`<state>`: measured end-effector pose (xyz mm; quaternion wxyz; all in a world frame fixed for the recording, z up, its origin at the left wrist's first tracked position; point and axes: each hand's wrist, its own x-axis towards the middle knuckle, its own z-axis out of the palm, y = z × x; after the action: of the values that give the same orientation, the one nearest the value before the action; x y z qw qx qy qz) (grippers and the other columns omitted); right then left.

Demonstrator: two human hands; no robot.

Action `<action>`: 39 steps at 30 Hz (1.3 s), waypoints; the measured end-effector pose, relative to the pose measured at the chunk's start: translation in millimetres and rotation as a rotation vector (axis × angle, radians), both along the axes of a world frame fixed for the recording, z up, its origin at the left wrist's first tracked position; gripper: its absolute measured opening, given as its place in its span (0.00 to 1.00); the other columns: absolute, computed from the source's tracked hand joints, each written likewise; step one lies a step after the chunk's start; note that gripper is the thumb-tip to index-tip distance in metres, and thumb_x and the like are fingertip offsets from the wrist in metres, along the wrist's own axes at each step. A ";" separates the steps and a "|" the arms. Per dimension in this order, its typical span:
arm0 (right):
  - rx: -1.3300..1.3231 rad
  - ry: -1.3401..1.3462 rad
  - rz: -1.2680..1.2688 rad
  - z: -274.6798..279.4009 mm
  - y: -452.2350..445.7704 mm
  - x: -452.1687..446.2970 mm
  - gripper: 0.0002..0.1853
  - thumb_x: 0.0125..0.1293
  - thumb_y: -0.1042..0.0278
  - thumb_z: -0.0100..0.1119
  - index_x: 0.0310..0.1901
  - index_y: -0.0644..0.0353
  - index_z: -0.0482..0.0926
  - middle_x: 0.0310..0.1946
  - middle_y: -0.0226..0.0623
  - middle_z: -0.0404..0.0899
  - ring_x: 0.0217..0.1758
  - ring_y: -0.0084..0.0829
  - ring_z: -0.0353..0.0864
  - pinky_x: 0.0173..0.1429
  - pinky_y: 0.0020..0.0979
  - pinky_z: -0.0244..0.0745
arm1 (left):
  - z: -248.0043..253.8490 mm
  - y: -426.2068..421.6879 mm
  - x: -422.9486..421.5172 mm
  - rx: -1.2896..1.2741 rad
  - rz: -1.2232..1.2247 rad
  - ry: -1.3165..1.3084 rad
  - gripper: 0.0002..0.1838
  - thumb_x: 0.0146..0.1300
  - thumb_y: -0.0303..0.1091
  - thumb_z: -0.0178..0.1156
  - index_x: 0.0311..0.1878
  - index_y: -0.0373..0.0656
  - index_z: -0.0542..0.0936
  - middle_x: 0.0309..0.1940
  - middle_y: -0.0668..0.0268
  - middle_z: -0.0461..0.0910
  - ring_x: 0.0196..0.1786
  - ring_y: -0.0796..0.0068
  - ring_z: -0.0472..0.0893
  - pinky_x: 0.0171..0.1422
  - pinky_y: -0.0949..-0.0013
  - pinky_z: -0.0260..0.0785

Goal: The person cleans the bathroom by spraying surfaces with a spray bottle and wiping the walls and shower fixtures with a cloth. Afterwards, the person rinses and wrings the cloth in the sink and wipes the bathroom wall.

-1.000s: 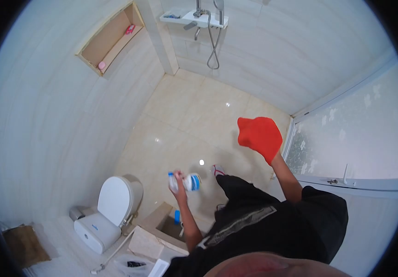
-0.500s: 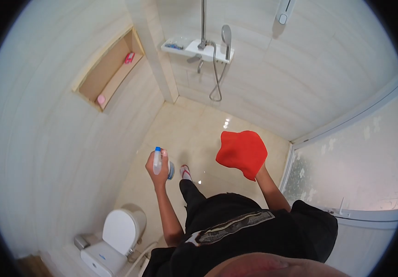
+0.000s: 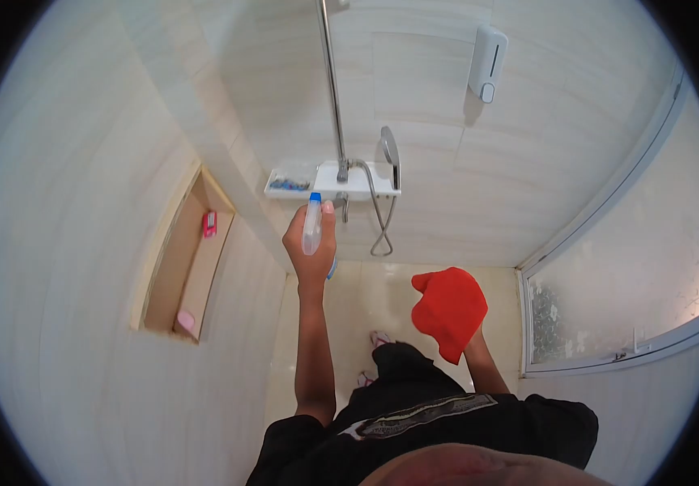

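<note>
My left hand (image 3: pixel 301 251) is wrapped round the neck of a spray bottle (image 3: pixel 311 228), whose head is clear plastic with a blue nozzle tip. It is raised in front of me, and in my view it overlaps the area just below the white shower shelf (image 3: pixel 285 193). Most of the bottle's body is hidden behind the hand. A red cloth (image 3: pixel 451 309) hangs over my right hand (image 3: pixel 473 343), which is lower and to the right. The cloth covers nearly all of the fingers, but it stays with the hand.
A chrome shower pipe (image 3: pixel 329 81), hand shower (image 3: pixel 389 147) and looped hose (image 3: pixel 380 227) are on the far wall, with a white dispenser (image 3: pixel 488 65) at right. A wall niche (image 3: pixel 191 267) on the left holds a pink box (image 3: pixel 209 224). A frosted door (image 3: pixel 609 283) stands right.
My view has tilted up toward the far wall, and the toilet has left the picture. My left hand has lifted the spray bottle forward. The red cloth remains at my right hand.
</note>
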<state>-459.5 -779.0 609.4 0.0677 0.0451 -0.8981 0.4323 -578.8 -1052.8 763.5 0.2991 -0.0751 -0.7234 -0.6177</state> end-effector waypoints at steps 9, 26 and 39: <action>-0.226 0.382 -0.038 95.8 -58.1 -207.2 0.15 0.65 0.63 0.57 0.49 0.62 0.74 0.33 0.48 0.82 0.39 0.52 0.83 0.46 0.42 0.75 | -27.3 -18.3 -128.5 0.125 -0.061 -0.125 0.14 0.70 0.36 0.63 0.33 0.35 0.77 0.21 0.70 0.74 0.28 0.82 0.70 0.35 0.72 0.67; -0.210 0.951 -0.500 92.6 -177.2 -552.9 0.05 0.56 0.73 0.59 0.35 0.58 0.78 0.23 0.41 0.76 0.32 0.47 0.78 0.37 0.44 0.71 | -1.3 -165.0 -233.5 0.056 -0.043 -0.269 0.16 0.72 0.43 0.59 0.41 0.38 0.82 0.24 0.70 0.72 0.27 0.81 0.70 0.37 0.73 0.63; -0.590 0.600 -0.597 -8.9 -192.6 -471.8 0.12 0.70 0.74 0.55 0.54 0.62 0.76 0.51 0.39 0.79 0.59 0.32 0.77 0.64 0.34 0.70 | -34.7 -210.1 -276.8 0.021 -0.417 -0.428 0.13 0.70 0.40 0.63 0.40 0.37 0.81 0.28 0.71 0.78 0.28 0.85 0.71 0.33 0.75 0.65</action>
<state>-931.4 -971.6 600.5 0.4529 -0.1123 -0.6525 0.5971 -855.6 -1263.0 728.8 0.0075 -0.0868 -0.7325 -0.6751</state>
